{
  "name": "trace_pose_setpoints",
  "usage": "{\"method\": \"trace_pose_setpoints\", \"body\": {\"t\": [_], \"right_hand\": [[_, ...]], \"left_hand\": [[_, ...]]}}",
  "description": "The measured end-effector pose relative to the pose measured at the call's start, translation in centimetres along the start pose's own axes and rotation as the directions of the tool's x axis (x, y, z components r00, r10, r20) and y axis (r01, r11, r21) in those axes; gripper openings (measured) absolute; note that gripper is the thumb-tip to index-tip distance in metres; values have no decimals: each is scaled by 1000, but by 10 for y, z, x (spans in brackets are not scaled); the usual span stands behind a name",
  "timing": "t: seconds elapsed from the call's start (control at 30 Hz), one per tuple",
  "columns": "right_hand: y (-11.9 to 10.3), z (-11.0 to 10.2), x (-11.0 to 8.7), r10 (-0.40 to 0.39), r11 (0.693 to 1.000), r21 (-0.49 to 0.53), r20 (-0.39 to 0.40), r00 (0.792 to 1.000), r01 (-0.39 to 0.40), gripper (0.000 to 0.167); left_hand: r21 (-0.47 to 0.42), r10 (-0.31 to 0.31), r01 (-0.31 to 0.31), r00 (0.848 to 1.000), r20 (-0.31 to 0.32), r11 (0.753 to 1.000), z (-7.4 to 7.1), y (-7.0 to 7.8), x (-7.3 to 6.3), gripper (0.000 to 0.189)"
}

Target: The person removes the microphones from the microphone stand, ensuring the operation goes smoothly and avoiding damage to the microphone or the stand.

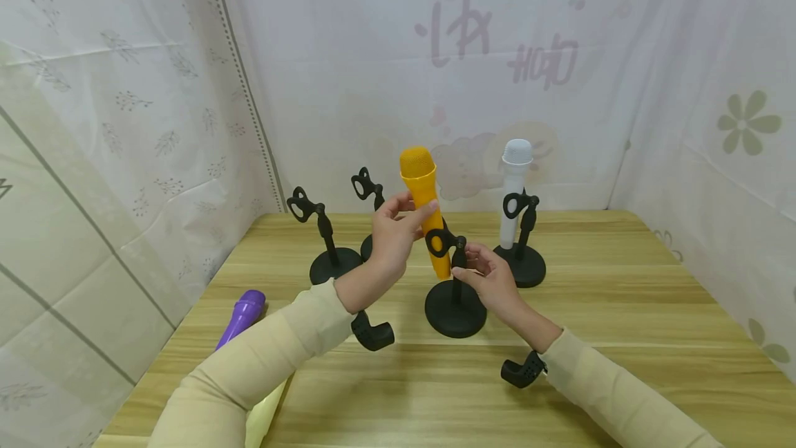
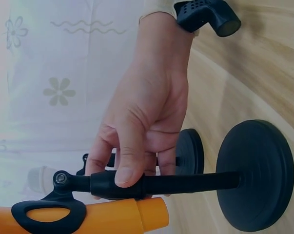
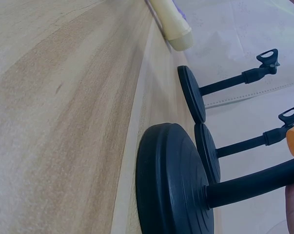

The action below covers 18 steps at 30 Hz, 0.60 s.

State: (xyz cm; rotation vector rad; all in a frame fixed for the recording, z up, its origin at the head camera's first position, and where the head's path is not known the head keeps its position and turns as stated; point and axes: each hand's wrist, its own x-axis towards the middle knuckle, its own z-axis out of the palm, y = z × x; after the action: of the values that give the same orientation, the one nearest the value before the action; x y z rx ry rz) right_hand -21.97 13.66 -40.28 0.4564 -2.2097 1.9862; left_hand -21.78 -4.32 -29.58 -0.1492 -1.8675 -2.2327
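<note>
My left hand (image 1: 392,235) grips an orange microphone (image 1: 418,166) by its handle, head up and tilted a little left. The lower handle lies in the clip (image 2: 78,218) of a black desk stand (image 1: 456,311), its end beside the post. From the right, my right hand (image 1: 495,283) pinches the post with thumb and fingers. In the left wrist view, that right hand (image 2: 144,105) has its thumb on the upper post. The stand's round base (image 3: 173,180) rests on the wooden table (image 3: 64,122) in the right wrist view.
A white microphone (image 1: 517,157) is upright in another stand (image 1: 528,268) at the back right. Two stands with bare clips, one nearer (image 1: 326,265) and one farther (image 1: 367,247), are back left. Purple (image 1: 249,306) and pale yellow (image 3: 178,36) microphones lie at the left.
</note>
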Motion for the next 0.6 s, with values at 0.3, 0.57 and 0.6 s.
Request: {"method": "trace_pose_setpoints", "body": {"t": [0.3,0.57,0.6], "right_hand": [[-1,-1,-1,-3,1000,-15,-5,1000,3,40],[0,0,0,3,1000,-17,-6,1000,-3,40],[0,0,-1,5,1000,-20,-5,1000,-5,40]], "left_hand": [[-15,15,-15,1000,4,1000,-1,5,1,35],[-27,20,-19,1000,8,999,-1,8,3,34],[-29,21,-21,1000,8,999,-1,9,3,34]]}}
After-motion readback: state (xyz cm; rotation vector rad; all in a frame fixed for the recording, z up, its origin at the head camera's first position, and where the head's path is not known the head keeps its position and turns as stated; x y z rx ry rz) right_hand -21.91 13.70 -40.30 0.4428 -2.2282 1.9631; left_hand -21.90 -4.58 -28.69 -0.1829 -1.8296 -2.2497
